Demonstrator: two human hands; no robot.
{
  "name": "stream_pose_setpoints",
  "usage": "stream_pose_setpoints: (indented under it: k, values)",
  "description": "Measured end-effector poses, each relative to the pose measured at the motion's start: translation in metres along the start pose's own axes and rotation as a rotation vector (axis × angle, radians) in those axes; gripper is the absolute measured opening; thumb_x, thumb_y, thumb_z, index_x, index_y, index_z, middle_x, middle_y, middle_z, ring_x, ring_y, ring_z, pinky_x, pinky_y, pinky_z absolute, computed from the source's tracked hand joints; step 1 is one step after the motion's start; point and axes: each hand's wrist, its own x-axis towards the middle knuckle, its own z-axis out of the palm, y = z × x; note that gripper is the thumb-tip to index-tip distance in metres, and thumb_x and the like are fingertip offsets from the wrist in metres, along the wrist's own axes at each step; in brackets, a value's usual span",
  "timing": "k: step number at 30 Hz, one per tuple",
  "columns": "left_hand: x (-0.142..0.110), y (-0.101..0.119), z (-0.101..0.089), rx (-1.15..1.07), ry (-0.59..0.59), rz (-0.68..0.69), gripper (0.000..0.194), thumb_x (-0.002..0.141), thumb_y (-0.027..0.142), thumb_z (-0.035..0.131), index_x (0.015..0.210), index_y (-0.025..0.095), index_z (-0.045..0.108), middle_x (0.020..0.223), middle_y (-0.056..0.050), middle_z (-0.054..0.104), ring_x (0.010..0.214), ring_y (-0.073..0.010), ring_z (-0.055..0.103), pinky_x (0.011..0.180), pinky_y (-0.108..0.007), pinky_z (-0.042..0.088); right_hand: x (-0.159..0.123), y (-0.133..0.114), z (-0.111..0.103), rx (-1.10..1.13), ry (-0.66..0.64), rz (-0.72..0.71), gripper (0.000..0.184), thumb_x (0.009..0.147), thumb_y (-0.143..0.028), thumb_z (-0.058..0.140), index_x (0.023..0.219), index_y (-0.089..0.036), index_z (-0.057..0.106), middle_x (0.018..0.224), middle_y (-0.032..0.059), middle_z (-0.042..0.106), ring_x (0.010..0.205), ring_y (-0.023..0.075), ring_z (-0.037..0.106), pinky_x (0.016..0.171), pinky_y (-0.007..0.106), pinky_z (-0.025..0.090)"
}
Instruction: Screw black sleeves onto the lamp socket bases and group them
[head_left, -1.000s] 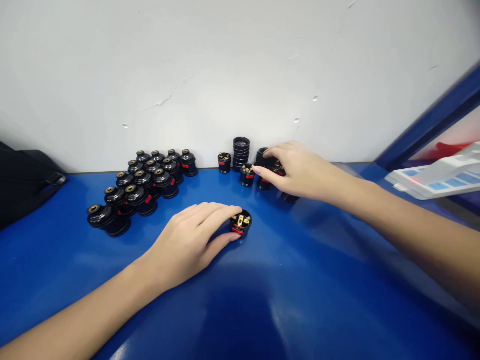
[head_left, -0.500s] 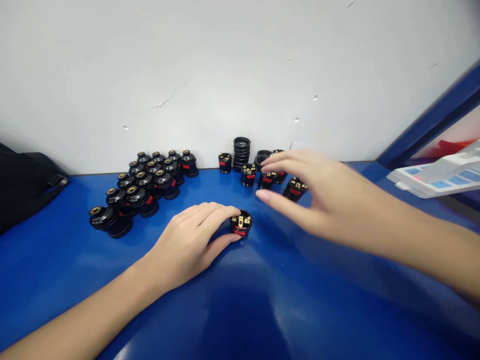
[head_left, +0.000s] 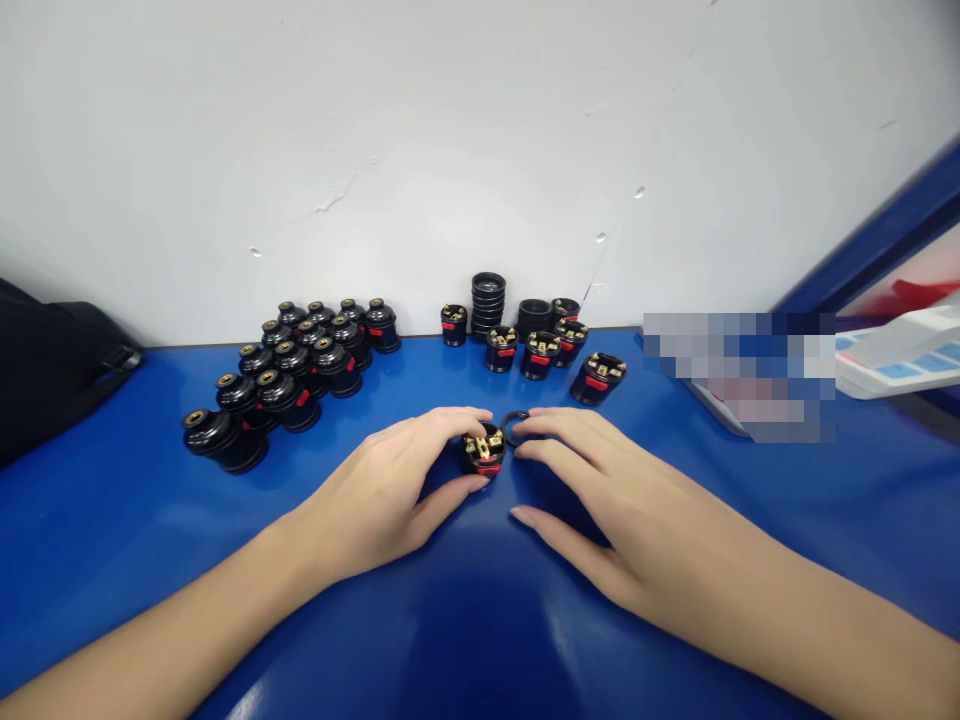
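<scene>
My left hand (head_left: 409,480) pinches a short black lamp socket base (head_left: 484,452) with brass contacts on top and a red switch at its side. The base stands upright on the blue table, thumb in front and fingers behind. Just to its right a thin black ring (head_left: 507,422) rests at table level. Index and middle fingertips of my right hand (head_left: 592,490) reach over the ring's right side, while the thumb stays apart from it. Whether those fingertips press on the ring, I cannot tell.
Several finished-looking lamp sockets (head_left: 277,395) stand in rows at the left. Toward the wall are more socket bases (head_left: 541,355), a stack of black rings (head_left: 488,305) and a black cylinder (head_left: 534,317). A dark bag (head_left: 60,370) lies far left; a white-and-blue tray (head_left: 900,370) is at right.
My right hand has moved down and toward me from the socket bases at the back. A black ring now lies beside the base that my left hand still holds.
</scene>
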Motion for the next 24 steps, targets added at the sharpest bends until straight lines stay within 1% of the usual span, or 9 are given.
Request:
stream_pose_setpoints:
  k: [4, 6, 7, 9, 12, 16, 20, 22, 24]
  values:
    - [0.001, 0.0, 0.0, -0.05, -0.016, -0.031, 0.045, 0.108, 0.024, 0.067, 0.149, 0.025, 0.049, 0.142, -0.006, 0.07, 0.13, -0.0176, 0.071, 0.114, -0.03, 0.058, 0.003, 0.011, 0.007, -0.031, 0.034, -0.029, 0.034, 0.112, -0.017, 0.05, 0.137, -0.007, 0.071, 0.147, 0.0288, 0.07, 0.137, 0.0393, 0.071, 0.112, 0.056, 0.064]
    - [0.001, 0.001, -0.001, -0.054, -0.007, -0.021, 0.05, 0.108, 0.023, 0.067, 0.153, 0.024, 0.048, 0.141, -0.008, 0.068, 0.129, -0.0177, 0.071, 0.114, -0.03, 0.058, 0.002, 0.018, 0.013, -0.035, -0.006, -0.053, 0.042, 0.111, -0.011, 0.049, 0.149, -0.008, 0.065, 0.16, 0.0286, 0.062, 0.145, 0.0411, 0.065, 0.113, 0.059, 0.062]
    - [0.001, 0.001, -0.001, -0.054, -0.006, -0.016, 0.052, 0.108, 0.023, 0.067, 0.156, 0.024, 0.047, 0.142, -0.009, 0.067, 0.129, -0.0179, 0.07, 0.114, -0.029, 0.058, 0.001, 0.022, 0.016, -0.019, -0.028, -0.067, 0.043, 0.11, -0.009, 0.049, 0.15, -0.009, 0.065, 0.16, 0.0275, 0.062, 0.145, 0.0411, 0.065, 0.113, 0.059, 0.063]
    - [0.002, 0.001, -0.001, -0.053, -0.018, -0.012, 0.054, 0.109, 0.022, 0.065, 0.159, 0.024, 0.047, 0.144, -0.01, 0.065, 0.128, -0.018, 0.07, 0.113, -0.029, 0.058, -0.001, 0.028, 0.02, 0.027, -0.036, -0.082, 0.04, 0.11, -0.008, 0.051, 0.146, -0.01, 0.069, 0.153, 0.0253, 0.069, 0.139, 0.0393, 0.07, 0.111, 0.057, 0.065]
    - [0.003, 0.0, -0.002, -0.055, -0.036, -0.013, 0.052, 0.109, 0.02, 0.063, 0.16, 0.025, 0.05, 0.143, -0.009, 0.063, 0.125, -0.0175, 0.07, 0.11, -0.028, 0.059, -0.001, 0.031, 0.02, 0.109, -0.019, -0.066, 0.033, 0.109, -0.007, 0.054, 0.134, -0.011, 0.075, 0.14, 0.0217, 0.077, 0.126, 0.0342, 0.078, 0.104, 0.049, 0.069]
    - [0.005, 0.0, -0.001, -0.091, 0.017, -0.022, 0.042, 0.106, 0.018, 0.066, 0.147, 0.022, 0.058, 0.135, -0.009, 0.067, 0.122, -0.0191, 0.071, 0.108, -0.03, 0.06, 0.004, 0.029, 0.015, 0.243, 0.066, 0.019, 0.026, 0.109, -0.013, 0.061, 0.133, -0.014, 0.073, 0.131, 0.0177, 0.078, 0.116, 0.0294, 0.08, 0.103, 0.044, 0.069]
    - [0.007, 0.002, 0.003, -0.28, 0.068, -0.163, 0.034, 0.102, 0.02, 0.071, 0.134, 0.022, 0.062, 0.124, -0.007, 0.072, 0.109, -0.0181, 0.076, 0.099, -0.031, 0.064, 0.007, 0.025, 0.013, 0.52, 0.128, 0.136, 0.024, 0.109, -0.021, 0.067, 0.133, -0.022, 0.069, 0.128, 0.0109, 0.075, 0.115, 0.0235, 0.078, 0.1, 0.035, 0.071]
    - [0.008, 0.005, 0.005, -0.462, 0.075, -0.277, 0.03, 0.101, 0.02, 0.072, 0.13, 0.022, 0.063, 0.122, -0.006, 0.074, 0.109, -0.0175, 0.077, 0.099, -0.029, 0.065, 0.007, 0.024, 0.015, 0.69, 0.129, 0.202, 0.026, 0.109, -0.024, 0.068, 0.135, -0.025, 0.068, 0.13, 0.0087, 0.071, 0.116, 0.0208, 0.077, 0.096, 0.03, 0.073]
    - [0.009, 0.008, 0.006, -0.66, 0.08, -0.399, 0.027, 0.101, 0.022, 0.073, 0.127, 0.022, 0.065, 0.12, -0.005, 0.076, 0.11, -0.0166, 0.078, 0.097, -0.026, 0.065, 0.007, 0.023, 0.017, 0.82, 0.135, 0.243, 0.028, 0.108, -0.025, 0.069, 0.136, -0.028, 0.068, 0.132, 0.0072, 0.068, 0.12, 0.0203, 0.075, 0.098, 0.03, 0.073]
